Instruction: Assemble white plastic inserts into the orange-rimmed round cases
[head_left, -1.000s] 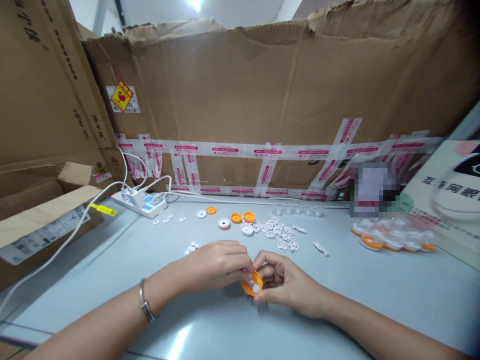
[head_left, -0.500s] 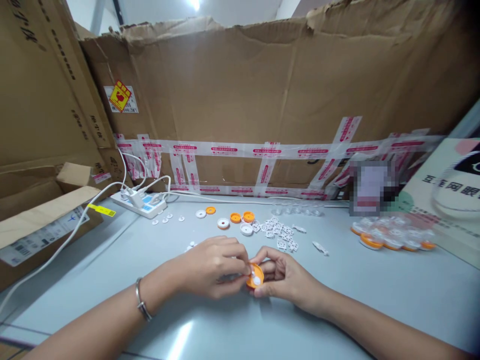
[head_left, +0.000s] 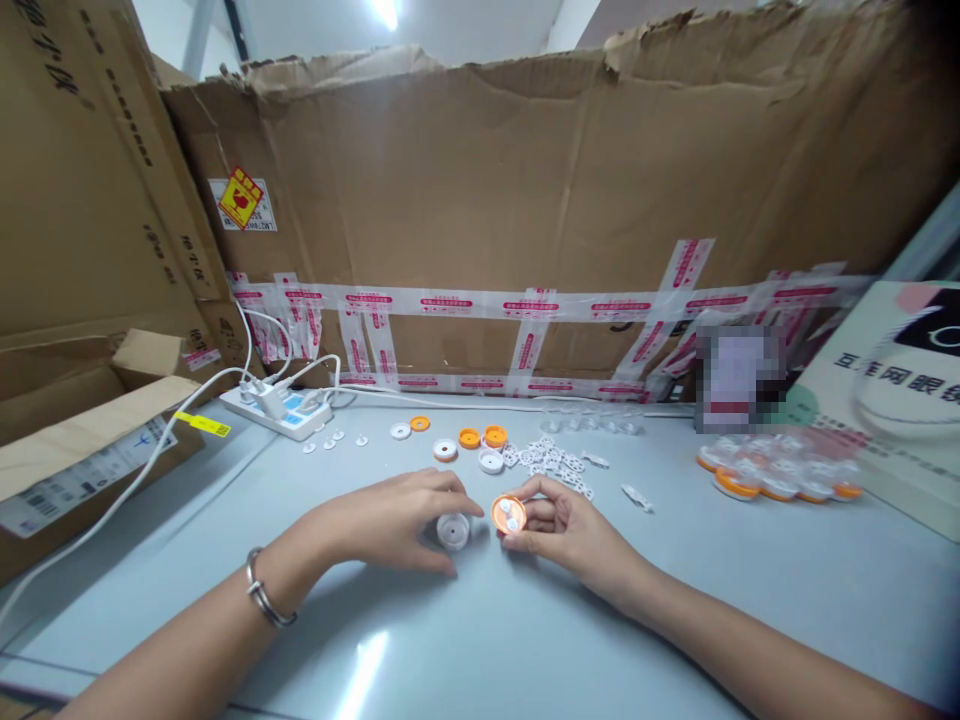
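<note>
My right hand (head_left: 559,525) grips a small round orange cup (head_left: 498,520) between thumb and fingers. Its open side is tilted towards me, and two small white round pieces (head_left: 511,523) show inside. To the left, my left hand (head_left: 401,522) is open, thumb and fingers apart around a white round disc (head_left: 453,532) with a small centre hole. The disc looks to be on the table; whether the fingers touch it, I cannot tell. Beyond my hands lie orange rings (head_left: 469,439), white rings (head_left: 445,450) and a pile of small white cut-out plastic parts (head_left: 551,456).
A white power strip (head_left: 289,408) with cables is at the back left, beside an open cardboard box (head_left: 97,440). Clear domed pieces (head_left: 592,422) line the back. Stacked clear-and-orange pieces (head_left: 780,470) are at the right. A large carton (head_left: 480,190) walls off the back.
My left hand has drawn away from the orange cup and opened, revealing the white disc. My right hand has raised the cup slightly and turned its inside more towards me.
</note>
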